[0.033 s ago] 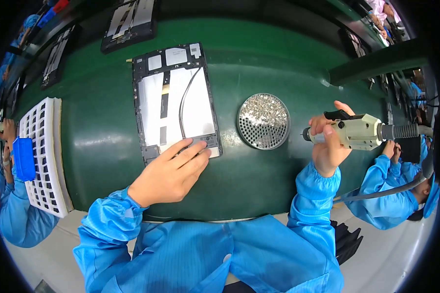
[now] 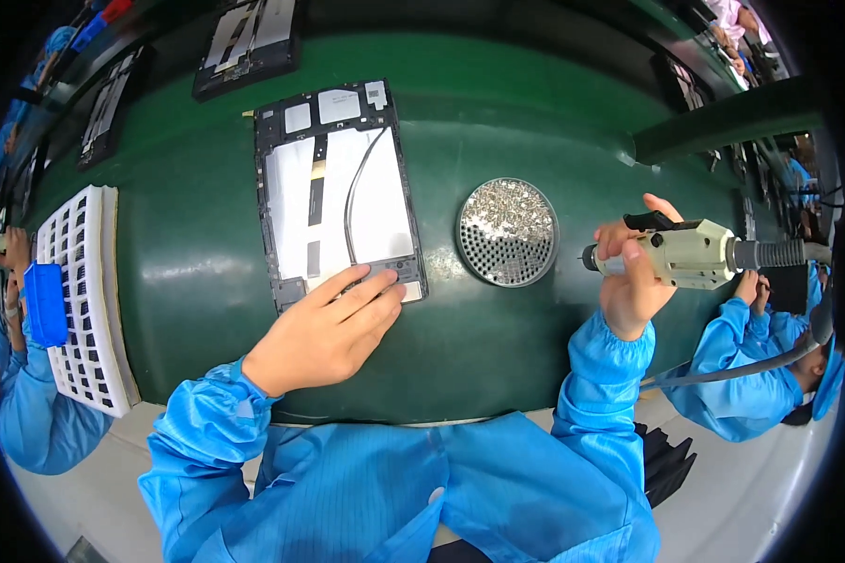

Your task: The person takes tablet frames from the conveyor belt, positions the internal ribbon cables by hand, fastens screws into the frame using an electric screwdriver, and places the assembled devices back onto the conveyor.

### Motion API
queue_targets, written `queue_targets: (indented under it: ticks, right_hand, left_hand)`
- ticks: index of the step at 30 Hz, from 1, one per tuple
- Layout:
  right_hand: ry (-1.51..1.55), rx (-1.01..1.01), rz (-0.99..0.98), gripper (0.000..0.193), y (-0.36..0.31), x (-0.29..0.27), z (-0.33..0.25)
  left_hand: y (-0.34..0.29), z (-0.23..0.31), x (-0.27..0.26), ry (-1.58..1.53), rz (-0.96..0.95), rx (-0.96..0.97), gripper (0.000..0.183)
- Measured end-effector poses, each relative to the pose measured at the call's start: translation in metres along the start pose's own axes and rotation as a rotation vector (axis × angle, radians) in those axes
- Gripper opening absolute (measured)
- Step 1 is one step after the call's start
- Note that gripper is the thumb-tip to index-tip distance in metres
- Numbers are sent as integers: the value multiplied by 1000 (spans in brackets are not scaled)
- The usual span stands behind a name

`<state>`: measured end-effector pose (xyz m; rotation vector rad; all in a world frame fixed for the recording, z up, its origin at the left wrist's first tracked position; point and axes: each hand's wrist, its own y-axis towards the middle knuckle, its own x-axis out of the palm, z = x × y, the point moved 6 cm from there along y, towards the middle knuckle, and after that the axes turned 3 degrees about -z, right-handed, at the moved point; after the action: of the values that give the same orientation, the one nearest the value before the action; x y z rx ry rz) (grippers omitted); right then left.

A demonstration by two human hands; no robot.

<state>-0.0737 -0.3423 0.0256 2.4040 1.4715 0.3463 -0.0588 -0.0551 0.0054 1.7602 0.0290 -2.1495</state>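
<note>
Device assembly, flat, rectangular and black-framed with a white inner sheet [image 2: 380, 206], lies on the dark green bench [image 2: 479, 357], long side running away from the person. Its near edge sits under the bare left hand [image 2: 324, 336]: palm down, fingers extended and slightly apart, fingertips on the black lower strip. Left grip is loose, closed around nothing. Near edge partly hidden by the hand.

Right grip is closed around a cream powered screwdriver with black lever and grey ribbed hose end [image 2: 695, 255]; bare right hand [image 2: 629, 281] is well to the right of the device, tool tip pointing left, apart from it. Between device and tool: round grey perforated dish [image 2: 509, 268] with small silvery metal pieces [image 2: 509, 202] heaped on its far half.

Device look: dark vertical strip with a tan band [image 2: 316, 192] left of centre; thin dark cable [image 2: 349, 202] curving down from upper right; black far section with two white rectangles and a small white label [image 2: 376, 96] at the right corner; small yellowish tab [image 2: 248, 114] sticking out at upper left. Pale patch at lower right, by the fingertips.
</note>
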Motion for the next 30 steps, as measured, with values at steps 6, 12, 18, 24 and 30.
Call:
queue_targets:
  ticks: [6, 12, 18, 24, 30]
  right_hand:
    - [65, -20, -36, 50, 1, 4, 1]
    - [-2, -16, -33, 56, 0, 3, 4]
    - [72, -15, -42, 51, 0, 4, 4]
    - [-2, -20, -24, 52, -2, 4, 5]
    - [61, -35, -53, 49, 1, 3, 7]
  left_hand:
    - [-3, -10, -4, -146, 104, 2, 31]
    - [8, -17, -8, -46, 295, -107, 20]
    - [12, -9, -6, -165, 291, -134, 21]
    - [3, -9, 1, -141, 312, -107, 20]
    - [5, -2, 2, 16, 346, -101, 16]
